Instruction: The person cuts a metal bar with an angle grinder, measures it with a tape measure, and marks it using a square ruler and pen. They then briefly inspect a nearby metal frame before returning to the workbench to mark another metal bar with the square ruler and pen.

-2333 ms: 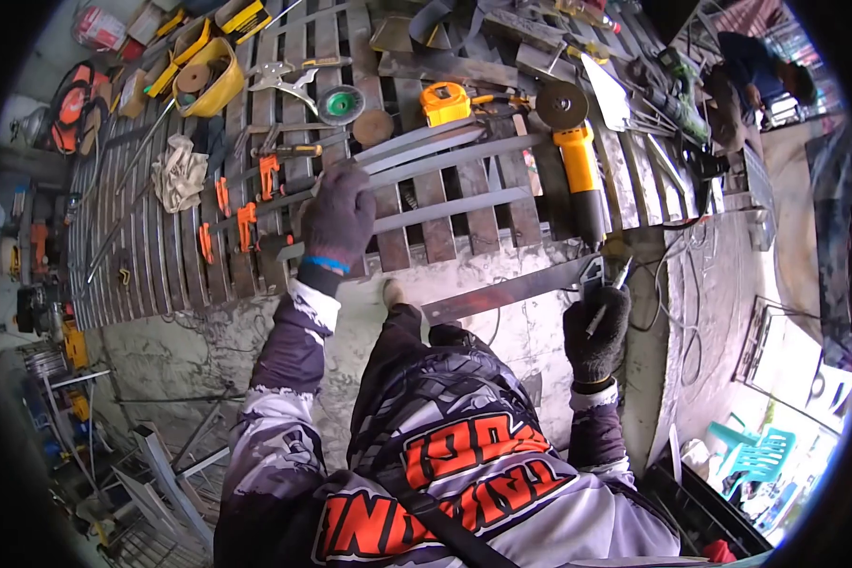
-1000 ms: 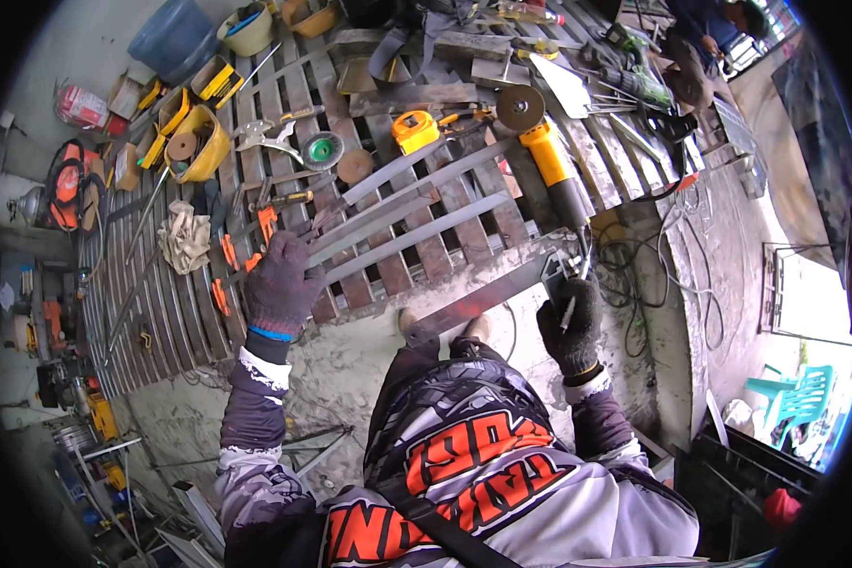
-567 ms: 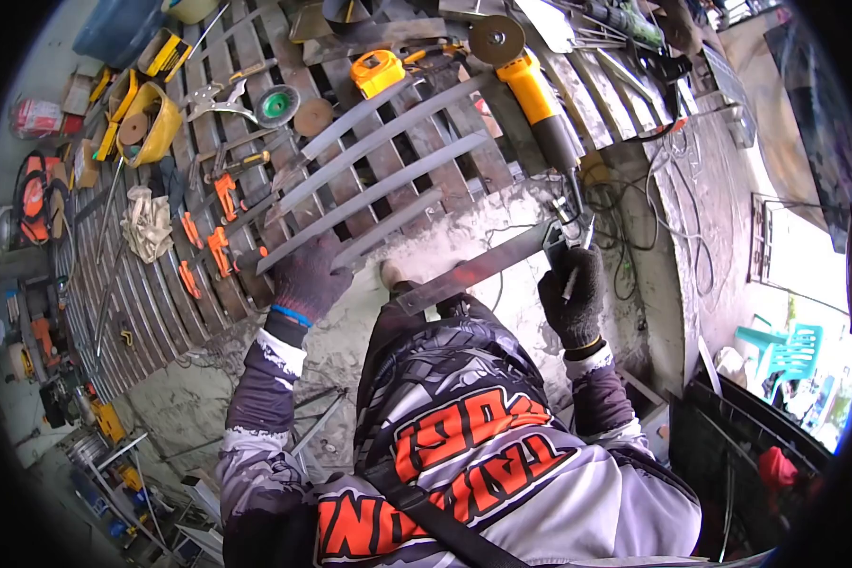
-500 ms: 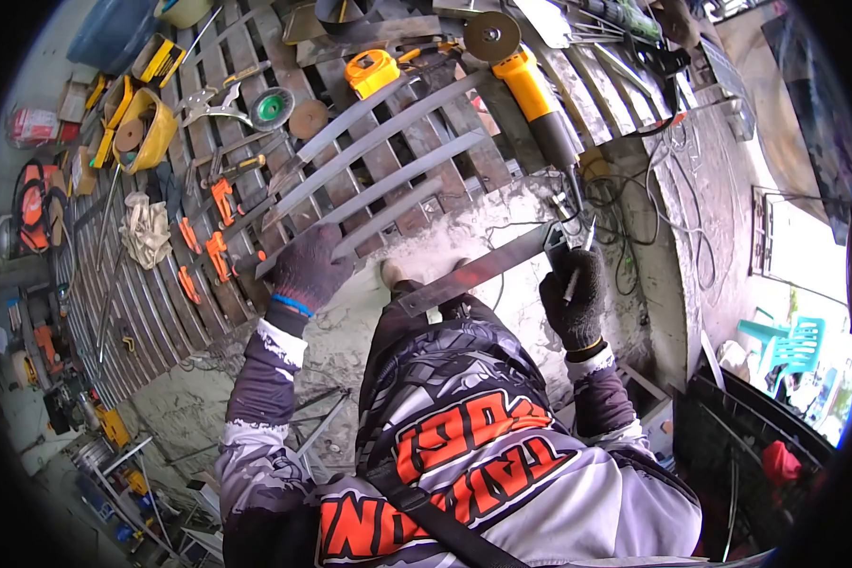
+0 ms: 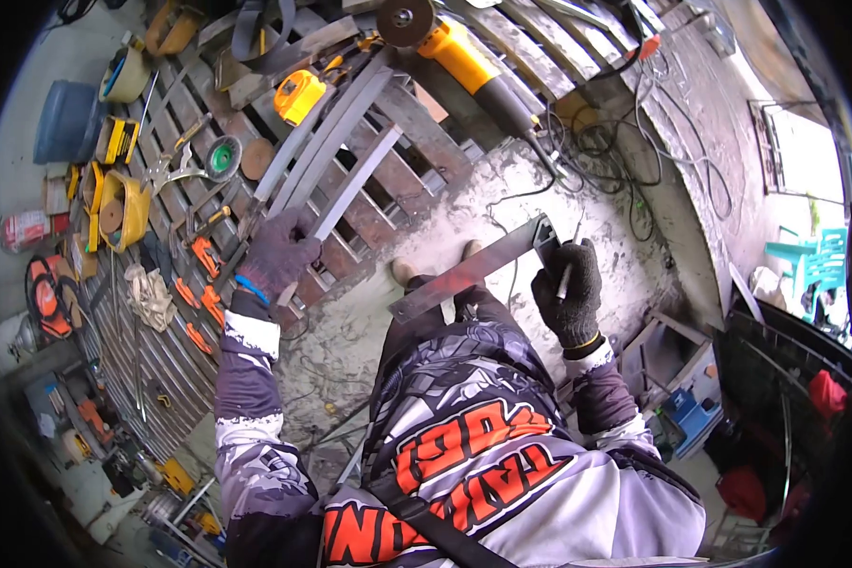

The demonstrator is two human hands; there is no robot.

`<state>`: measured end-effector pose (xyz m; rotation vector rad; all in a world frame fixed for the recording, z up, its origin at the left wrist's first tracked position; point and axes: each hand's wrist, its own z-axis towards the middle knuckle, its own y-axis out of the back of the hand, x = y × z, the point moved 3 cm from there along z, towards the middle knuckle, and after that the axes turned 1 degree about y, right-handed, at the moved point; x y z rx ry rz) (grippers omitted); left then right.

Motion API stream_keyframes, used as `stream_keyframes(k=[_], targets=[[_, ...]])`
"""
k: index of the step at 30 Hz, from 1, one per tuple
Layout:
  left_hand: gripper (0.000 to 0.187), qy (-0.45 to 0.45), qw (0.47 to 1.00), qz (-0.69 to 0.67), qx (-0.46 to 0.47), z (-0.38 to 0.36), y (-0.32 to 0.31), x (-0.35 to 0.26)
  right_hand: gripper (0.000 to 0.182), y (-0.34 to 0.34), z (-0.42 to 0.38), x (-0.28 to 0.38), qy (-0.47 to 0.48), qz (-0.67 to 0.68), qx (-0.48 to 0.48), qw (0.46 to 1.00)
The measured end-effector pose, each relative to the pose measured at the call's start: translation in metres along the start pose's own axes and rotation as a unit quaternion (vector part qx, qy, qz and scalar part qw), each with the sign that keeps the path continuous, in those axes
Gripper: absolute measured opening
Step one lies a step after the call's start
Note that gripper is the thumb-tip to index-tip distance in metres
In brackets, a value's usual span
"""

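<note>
My gloved left hand (image 5: 281, 252) is closed around the near ends of grey metal strips (image 5: 336, 133) that lie across the slatted metal bench (image 5: 388, 185). In my gloved right hand (image 5: 572, 292) is a flat steel square (image 5: 469, 275), its blade pointing left over my legs. A thin pen-like tool (image 5: 565, 281) also sits between the fingers of that hand. Beyond the strips, a yellow angle grinder (image 5: 464, 62) rests on the bench, with a yellow tape measure (image 5: 299, 97) to its left.
Orange clamps (image 5: 205, 256), a crumpled cloth (image 5: 150, 298), a green-centred disc (image 5: 223, 158) and a yellow container (image 5: 125, 210) lie on the bench's left side. Cables (image 5: 634, 156) coil at the right. A teal chair (image 5: 819, 260) stands far right.
The view has turned, moving the bench left in the frame. The strips in front of my left hand are now bunched closer together. My right hand still holds the square.
</note>
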<state>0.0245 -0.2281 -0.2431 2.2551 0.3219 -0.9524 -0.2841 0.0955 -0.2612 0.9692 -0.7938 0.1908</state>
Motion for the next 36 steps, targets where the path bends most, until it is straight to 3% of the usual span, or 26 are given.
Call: stream_keyframes(k=[2, 5, 7, 9, 10, 12, 15, 19, 23, 28, 31, 33, 36], targets=[[0.018, -0.011, 0.999, -0.043, 0.002, -0.008, -0.005, -0.002, 0.04, 0.003, -0.001, 0.001, -0.027, 0.014, -0.017, 0.999], [0.025, 0.004, 1.0, -0.014, -0.023, -0.009, -0.011, 0.005, 0.04, 0.008, 0.001, 0.004, -0.07, 0.037, -0.035, 0.996], [0.028, 0.013, 0.999, 0.04, -0.033, -0.006, -0.012, 0.011, 0.041, 0.006, 0.005, 0.004, -0.049, 0.032, -0.025, 0.998], [0.026, -0.132, 0.939, 0.276, -0.157, -0.005, -0.015, 0.007, 0.041, 0.006, 0.008, 0.006, -0.057, 0.04, -0.034, 0.997], [0.026, -0.132, 0.939, 0.278, -0.155, -0.005, -0.019, 0.011, 0.04, 0.006, 0.01, 0.007, -0.051, 0.047, -0.025, 0.997], [0.027, -0.159, 0.907, 0.31, -0.236, -0.011, -0.031, -0.008, 0.039, 0.005, 0.011, 0.008, -0.064, 0.063, -0.019, 0.996], [0.026, -0.11, 0.932, 0.271, -0.213, -0.009, -0.041, -0.035, 0.038, 0.004, 0.015, 0.007, -0.046, 0.059, -0.018, 0.997], [0.024, -0.131, 0.934, 0.268, -0.195, 0.002, -0.039, -0.017, 0.037, 0.004, 0.014, 0.007, -0.034, 0.057, -0.001, 0.998], [0.023, -0.117, 0.95, 0.257, -0.134, -0.01, -0.04, -0.006, 0.038, 0.003, 0.007, 0.008, -0.092, 0.074, 0.017, 0.993], [0.021, -0.098, 0.964, 0.209, -0.136, -0.018, -0.042, -0.003, 0.041, -0.001, 0.001, 0.005, -0.057, 0.059, 0.034, 0.996], [0.022, -0.107, 0.956, 0.22, -0.164, -0.013, -0.039, -0.004, 0.041, 0.0, 0.005, 0.009, -0.061, 0.061, 0.036, 0.996], [0.026, -0.082, 0.942, 0.303, -0.115, -0.013, -0.042, -0.016, 0.041, 0.0, 0.009, 0.011, -0.052, 0.058, 0.037, 0.996], [0.033, -0.06, 0.944, 0.296, -0.133, -0.017, -0.044, -0.022, 0.04, -0.002, 0.012, 0.009, -0.074, 0.062, 0.052, 0.994]])
